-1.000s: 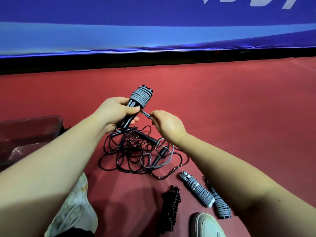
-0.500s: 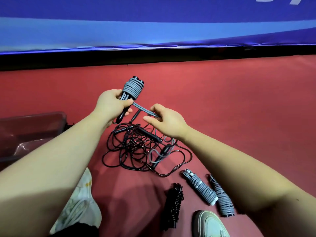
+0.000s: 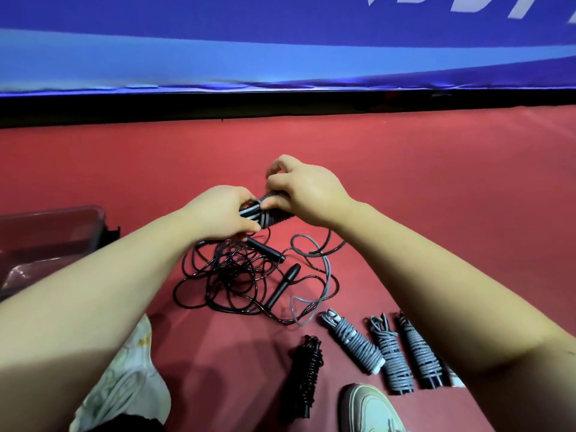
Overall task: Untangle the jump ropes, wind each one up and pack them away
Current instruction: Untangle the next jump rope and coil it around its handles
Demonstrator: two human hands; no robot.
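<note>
My left hand [image 3: 223, 215] grips the handles of a grey jump rope [image 3: 270, 216], partly wound into a coil. My right hand [image 3: 307, 191] lies over the coil's far end, fingers pinching the grey cord against it. The loose grey cord [image 3: 325, 265] trails from the coil down to the floor. Below my hands sits a tangled pile of black rope [image 3: 230, 279] with two black handles [image 3: 282, 286]. Near the bottom lie one wound black rope [image 3: 304, 374] and three wound grey ropes [image 3: 353, 344], [image 3: 392, 358], [image 3: 419, 353].
A translucent plastic bin [image 3: 51, 241] stands at the left on the red floor [image 3: 436, 188]. A blue padded barrier [image 3: 280, 57] runs across the back. My two shoes [image 3: 124, 378], [image 3: 369, 410] rest at the bottom edge.
The coil has tipped from upright to lying sideways between my hands. My right hand moved up from pulling the cord to covering the coil. More loose grey cord now lies spread to the right.
</note>
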